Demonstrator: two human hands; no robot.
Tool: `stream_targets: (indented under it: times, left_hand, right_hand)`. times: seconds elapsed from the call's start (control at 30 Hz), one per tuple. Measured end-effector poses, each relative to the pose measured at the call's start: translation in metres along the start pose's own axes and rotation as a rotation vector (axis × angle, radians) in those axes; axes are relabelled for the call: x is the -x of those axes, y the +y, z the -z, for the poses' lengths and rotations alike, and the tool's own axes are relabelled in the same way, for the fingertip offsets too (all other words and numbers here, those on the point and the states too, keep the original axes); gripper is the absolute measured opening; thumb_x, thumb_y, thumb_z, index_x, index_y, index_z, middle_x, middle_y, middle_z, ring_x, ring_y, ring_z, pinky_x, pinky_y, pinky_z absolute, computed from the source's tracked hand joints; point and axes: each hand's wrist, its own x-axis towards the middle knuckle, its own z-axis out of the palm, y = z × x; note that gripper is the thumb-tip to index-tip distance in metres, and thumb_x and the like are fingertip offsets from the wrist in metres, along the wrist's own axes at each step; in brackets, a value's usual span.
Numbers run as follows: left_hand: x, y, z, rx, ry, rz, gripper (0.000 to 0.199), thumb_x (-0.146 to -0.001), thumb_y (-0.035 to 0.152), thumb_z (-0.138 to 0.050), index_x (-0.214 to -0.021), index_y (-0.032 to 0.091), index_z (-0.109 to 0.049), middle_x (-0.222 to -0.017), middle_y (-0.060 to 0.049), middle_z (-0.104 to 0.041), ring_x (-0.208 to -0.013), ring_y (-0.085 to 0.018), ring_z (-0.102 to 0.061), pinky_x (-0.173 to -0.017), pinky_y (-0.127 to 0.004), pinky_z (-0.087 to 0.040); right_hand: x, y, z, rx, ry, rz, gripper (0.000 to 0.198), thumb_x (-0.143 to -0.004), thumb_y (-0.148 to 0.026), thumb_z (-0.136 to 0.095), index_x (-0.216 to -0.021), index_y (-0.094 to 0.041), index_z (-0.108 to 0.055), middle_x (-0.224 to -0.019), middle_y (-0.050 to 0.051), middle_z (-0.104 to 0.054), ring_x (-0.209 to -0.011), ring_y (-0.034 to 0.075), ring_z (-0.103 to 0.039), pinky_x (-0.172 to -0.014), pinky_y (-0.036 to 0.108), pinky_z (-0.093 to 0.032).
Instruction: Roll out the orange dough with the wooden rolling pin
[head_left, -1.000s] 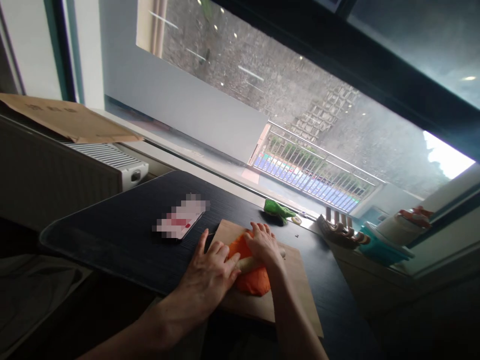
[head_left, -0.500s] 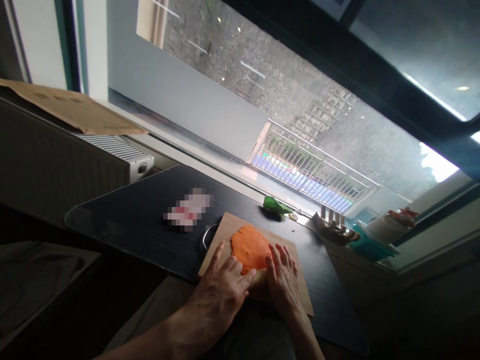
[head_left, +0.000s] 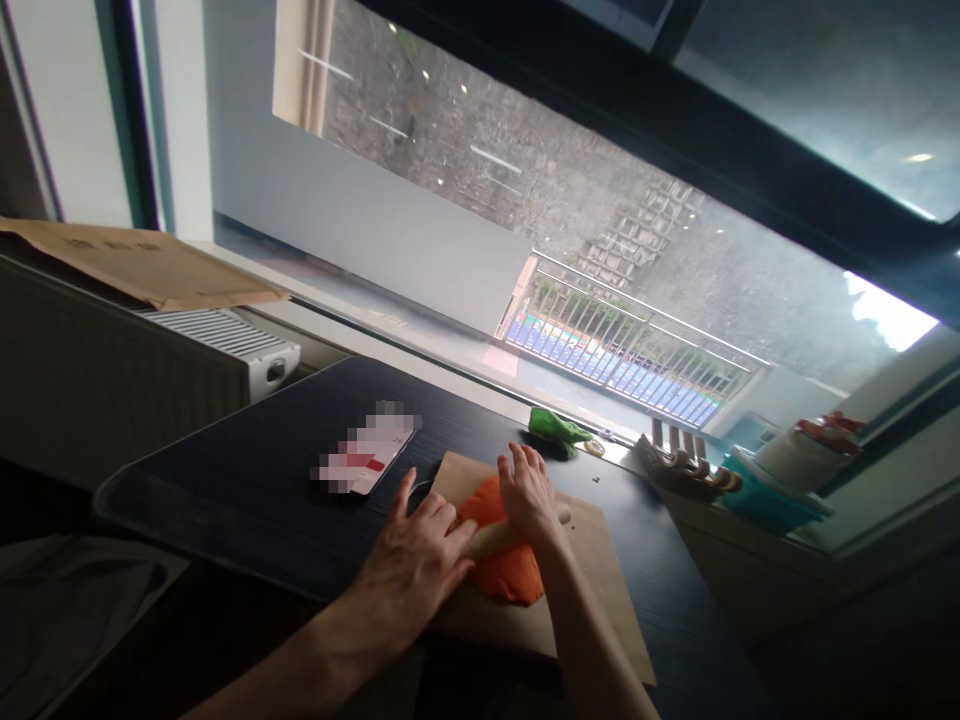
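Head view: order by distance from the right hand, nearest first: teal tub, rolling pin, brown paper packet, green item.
From the right hand:
1. Rolling pin: directly under the hand, across the orange slab.
2. Green item: just beyond the board, window side.
3. Teal tub: off to the right.
4. Brown paper packet: far left, atop the radiator.
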Motion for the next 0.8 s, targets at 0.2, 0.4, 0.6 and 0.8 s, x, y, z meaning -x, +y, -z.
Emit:
stream_targets:
  times: [0.2, 0.4, 0.6, 0.8]
  left_hand:
    - [-0.021, -0.021, 0.002, 0.089, -0.067, -0.166, 0.025, -0.082, 0.016, -0.058, -0.104, 0.027, -0.062, -0.093, 0.001, -0.062, -0.102, -0.018, -0.052, -0.110, -0.053, -0.012]
    - [-0.058, -0.041, 0.002, 0.185, -0.202, -0.279, 0.017, -0.083, 0.025, -0.055, -0.096, 0.029, -0.067, -0.089, 0.003, -0.064, -0.104, -0.017, -0.051, -0.110, -0.051, -0.015]
    - [-0.088, -0.029, -0.036, 0.100, -0.275, -0.078, 0.037, -0.093, 0.034, -0.034, -0.118, 0.024, -0.060, -0.120, -0.006, -0.061, -0.119, -0.022, -0.047, -0.110, -0.052, -0.017]
    - [-0.138, 0.019, -0.081, -0.007, -0.350, -0.071, 0.047, -0.095, 0.033, -0.024, -0.133, 0.021, -0.049, -0.137, -0.007, -0.051, -0.134, -0.027, -0.033, -0.110, -0.056, -0.016]
  right_hand:
    - [0.072, 0.073, 0.003, 0.060, 0.254, 0.181, 0.048, -0.094, -0.041, -0.023, -0.127, -0.021, -0.052, -0.142, 0.007, -0.040, -0.128, 0.023, -0.038, -0.104, 0.039, -0.032]
    - [0.101, 0.105, 0.014, 0.085, 0.275, 0.231, 0.037, -0.089, -0.029, -0.040, -0.123, -0.031, -0.052, -0.122, 0.004, -0.057, -0.114, 0.022, -0.049, -0.098, 0.039, -0.036]
    - [0.118, 0.096, -0.004, 0.017, 0.458, 0.317, 0.030, -0.089, -0.018, -0.042, -0.115, -0.029, -0.052, -0.103, 0.002, -0.060, -0.091, 0.019, -0.055, -0.082, 0.035, -0.041]
    - [0.124, 0.093, -0.011, 0.014, 0.565, 0.247, 0.021, -0.089, -0.021, -0.045, -0.109, -0.025, -0.052, -0.096, 0.003, -0.060, -0.086, 0.020, -0.054, -0.077, 0.034, -0.038]
